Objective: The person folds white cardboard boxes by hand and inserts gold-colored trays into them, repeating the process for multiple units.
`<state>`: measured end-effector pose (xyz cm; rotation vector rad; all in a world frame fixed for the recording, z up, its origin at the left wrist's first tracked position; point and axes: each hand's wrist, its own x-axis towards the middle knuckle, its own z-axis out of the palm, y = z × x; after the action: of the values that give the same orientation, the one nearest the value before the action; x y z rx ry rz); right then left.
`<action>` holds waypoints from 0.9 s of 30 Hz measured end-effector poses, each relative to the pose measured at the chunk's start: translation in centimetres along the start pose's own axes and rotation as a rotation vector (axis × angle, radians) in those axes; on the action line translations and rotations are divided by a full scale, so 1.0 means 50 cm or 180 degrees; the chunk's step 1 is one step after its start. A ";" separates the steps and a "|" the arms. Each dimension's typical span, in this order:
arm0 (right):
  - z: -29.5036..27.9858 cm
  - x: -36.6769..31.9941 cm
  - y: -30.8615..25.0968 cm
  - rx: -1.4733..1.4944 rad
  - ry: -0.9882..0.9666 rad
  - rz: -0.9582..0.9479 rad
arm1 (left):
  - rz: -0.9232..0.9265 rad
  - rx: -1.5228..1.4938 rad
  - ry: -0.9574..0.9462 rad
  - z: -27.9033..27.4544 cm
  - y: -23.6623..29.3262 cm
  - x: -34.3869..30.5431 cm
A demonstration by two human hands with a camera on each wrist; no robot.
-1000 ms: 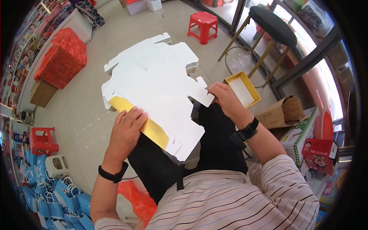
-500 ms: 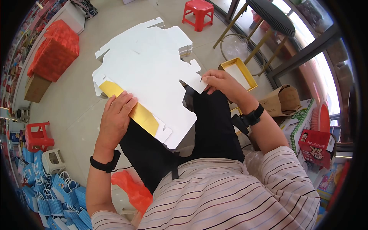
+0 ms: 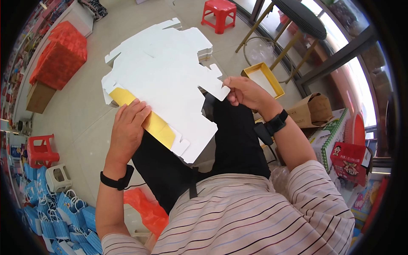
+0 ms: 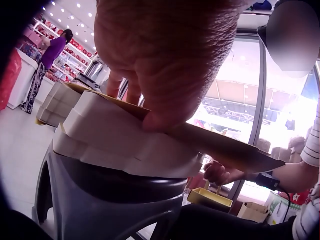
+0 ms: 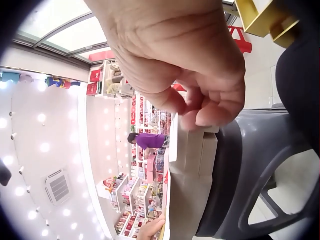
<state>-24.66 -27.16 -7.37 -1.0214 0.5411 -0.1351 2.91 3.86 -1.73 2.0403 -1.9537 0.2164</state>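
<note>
A white cardboard box blank (image 3: 165, 80) lies on top of a stack of similar blanks. Along its near left edge a gold strip (image 3: 159, 131) is folded over, showing the coloured face. My left hand (image 3: 131, 129) rests on this strip with its fingers extended across it; the left wrist view shows the thumb down at the strip's edge. At the blank's right corner tab, my right hand (image 3: 247, 92) has its fingers curled and pinches the tip between thumb and forefinger. Beneath the stack, a dark grey plastic stool (image 4: 120, 200) holds the cardboard up in the left wrist view.
A gold box tray (image 3: 278, 91) sits on the floor to the right, near a paper bag (image 3: 318, 111). One red stool (image 3: 219, 16) stands ahead, another (image 3: 42, 151) at left. Blue bags (image 3: 55, 221) lie at lower left. A person in purple (image 4: 52, 52) stands farther off.
The head view has shifted, so the cardboard and hands appear higher and farther left. My left hand keeps its place on the gold strip; my right stays at the corner tab, its fingers more curled.
</note>
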 end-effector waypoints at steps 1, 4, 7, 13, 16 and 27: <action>-0.002 -0.004 0.000 0.0000 0.0017 -0.0002 | -0.0016 -0.0015 -0.0004 0.000 0.000 0.000; -0.008 -0.013 -0.006 0.0450 -0.0450 -0.0176 | -0.0031 0.0009 -0.0022 -0.002 0.003 0.002; -0.011 -0.013 -0.009 0.0525 -0.0773 -0.0144 | -0.0042 -0.0044 -0.0003 -0.001 0.002 0.000; -0.002 -0.010 -0.013 0.0321 -0.0832 -0.0173 | -0.0036 -0.0057 -0.0011 -0.001 0.001 0.001; 0.001 -0.009 -0.019 0.0375 -0.0817 -0.0207 | -0.0031 -0.0067 -0.0004 -0.001 0.001 0.001; -0.016 0.013 -0.011 0.0787 -0.1023 0.0195 | -0.0049 -0.0108 -0.0012 -0.002 0.003 0.000</action>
<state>-24.40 -28.29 -7.48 -0.7648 0.2541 0.0175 2.78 3.90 -1.62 2.0351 -1.9299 0.1749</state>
